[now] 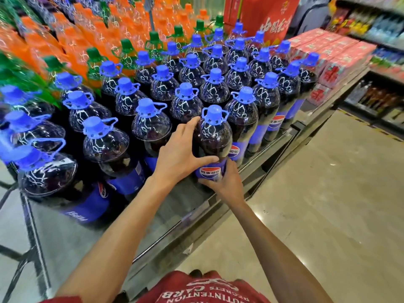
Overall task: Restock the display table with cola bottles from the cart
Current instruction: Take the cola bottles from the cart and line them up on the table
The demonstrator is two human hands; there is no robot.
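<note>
Obs.: both my hands are on one cola bottle [215, 136]. It stands upright at the front edge of the display table [175, 200], at the near end of the front row. My left hand [177, 154] grips its left flank, fingers reaching up toward the shoulder and thumb laid across the front above the label. My right hand [227, 184] holds low, fingers curled round the label band near the base.

Step, as I judge it: seating and squaring this bottle in its row.
- Keep the base flat; slide, do not tip.
- Turn with the low hand until the logo faces the aisle like the neighbour bottle [242, 119] just beside it; the high hand only steadies.
- Keep the base inside the front rail [220, 204].

Around: rows of blue-capped cola behind, and bare table to the left for more. A leaning bottle [54, 178] lies near the cart [32, 226]; I cannot tell whether it is in the cart or on the table. Farther off are orange soda bottles [87, 25], green-capped bottles [154, 40] and pink cartons [341, 55].

In the way: the bottle behind [150, 125] stands close to my left fingers, so little room there. Cap loops stick out sideways and could snag.
</note>
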